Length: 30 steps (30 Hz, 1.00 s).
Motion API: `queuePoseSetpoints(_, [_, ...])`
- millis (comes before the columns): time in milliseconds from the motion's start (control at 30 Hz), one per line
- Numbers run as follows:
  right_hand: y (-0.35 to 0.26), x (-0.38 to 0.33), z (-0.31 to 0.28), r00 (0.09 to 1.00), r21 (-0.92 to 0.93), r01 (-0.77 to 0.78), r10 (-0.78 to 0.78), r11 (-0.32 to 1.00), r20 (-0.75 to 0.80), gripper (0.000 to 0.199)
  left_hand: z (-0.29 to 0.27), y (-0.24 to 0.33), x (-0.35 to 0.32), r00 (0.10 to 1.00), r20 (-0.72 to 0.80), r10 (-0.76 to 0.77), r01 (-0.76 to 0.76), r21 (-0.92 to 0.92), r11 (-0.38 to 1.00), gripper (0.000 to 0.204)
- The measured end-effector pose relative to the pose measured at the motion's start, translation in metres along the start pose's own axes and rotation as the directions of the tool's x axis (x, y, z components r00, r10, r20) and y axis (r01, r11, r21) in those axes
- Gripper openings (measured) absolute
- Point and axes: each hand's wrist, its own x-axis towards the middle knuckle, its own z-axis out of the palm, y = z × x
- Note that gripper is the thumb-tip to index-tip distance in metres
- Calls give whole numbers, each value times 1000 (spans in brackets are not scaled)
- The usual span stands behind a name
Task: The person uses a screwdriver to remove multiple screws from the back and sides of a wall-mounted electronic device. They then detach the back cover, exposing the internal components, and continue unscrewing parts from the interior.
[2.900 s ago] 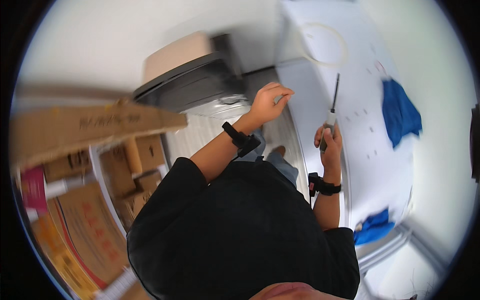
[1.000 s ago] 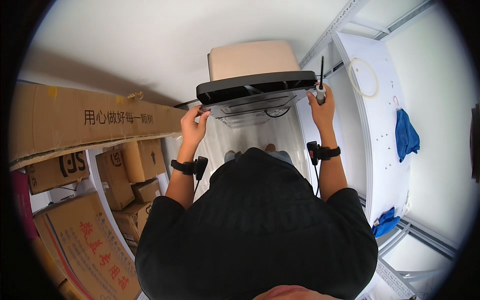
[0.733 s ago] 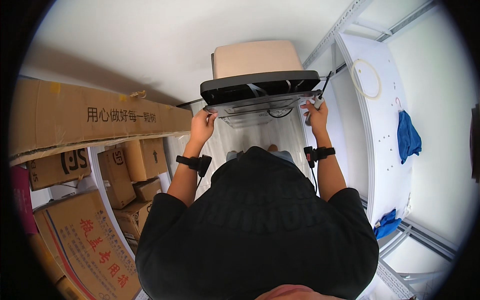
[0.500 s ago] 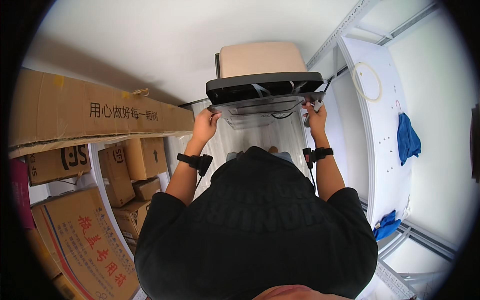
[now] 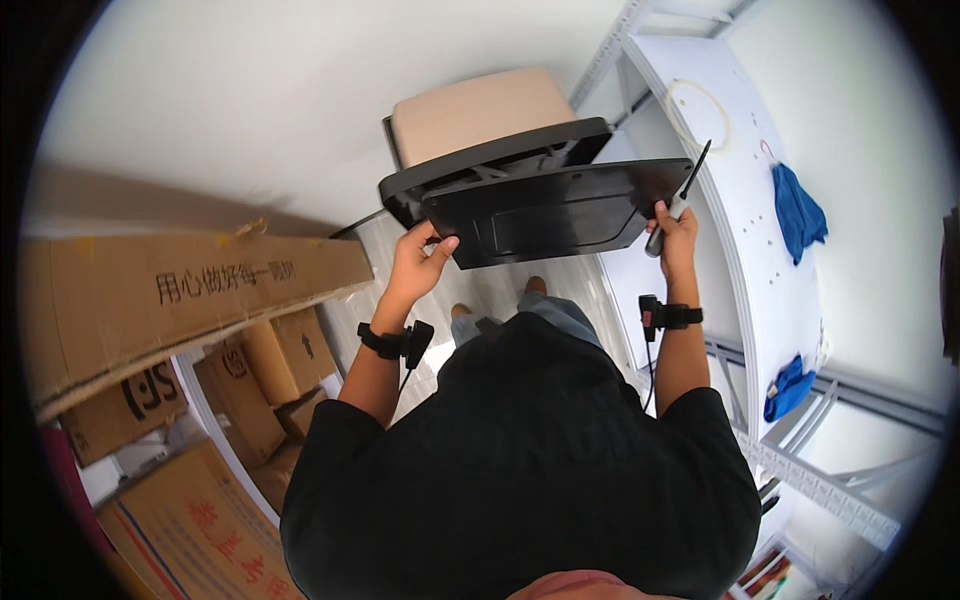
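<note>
Between my hands is a flat black plastic panel (image 5: 565, 215) with a raised rounded outline, tilted toward me. My left hand (image 5: 418, 262) pinches its left edge between thumb and fingers. At its right edge my right hand (image 5: 680, 245) is closed, gripping the panel together with a screwdriver (image 5: 678, 207) whose dark shaft points up and away. Just beyond the panel stands a tan, box-shaped item (image 5: 480, 118) with a thick black rim (image 5: 500, 155). Part of the rim's underside is hidden by the panel.
On the left, a long cardboard box (image 5: 190, 290) lies above shelves of smaller cartons (image 5: 235, 395). A white shelving unit (image 5: 745, 200) runs along the right, with blue cloths (image 5: 797, 215) and a pale hoop on it. Grey flooring (image 5: 380, 245) shows around my feet.
The panel has come away from the black rim toward me and tipped so its broad face shows. My right hand has moved right, and the screwdriver shaft now shows. The view has turned.
</note>
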Motion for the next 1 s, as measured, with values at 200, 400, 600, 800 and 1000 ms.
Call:
queuePoseSetpoints(200, [-61,6,-66,992,65,22,-13,998,-126,11,58,2,25,976,213,34,-11,-111,994,30])
queuePoseSetpoints(400, [-107,40,-135,974,134,66,-35,989,-222,14,143,30,63,977,185,105,-85,-114,990,18])
queuePoseSetpoints(600, [-157,89,-200,969,173,164,-126,971,-211,23,263,56,121,983,-181,43,-129,-501,856,20])
queuePoseSetpoints(800, [-160,134,-264,998,-137,54,-59,989,-34,43,338,98,182,965,-222,-140,-17,-587,809,21])
queuePoseSetpoints(1000, [-116,187,-288,992,-254,-50,19,966,-122,42,385,87,254,952,-151,-266,146,-540,829,16])
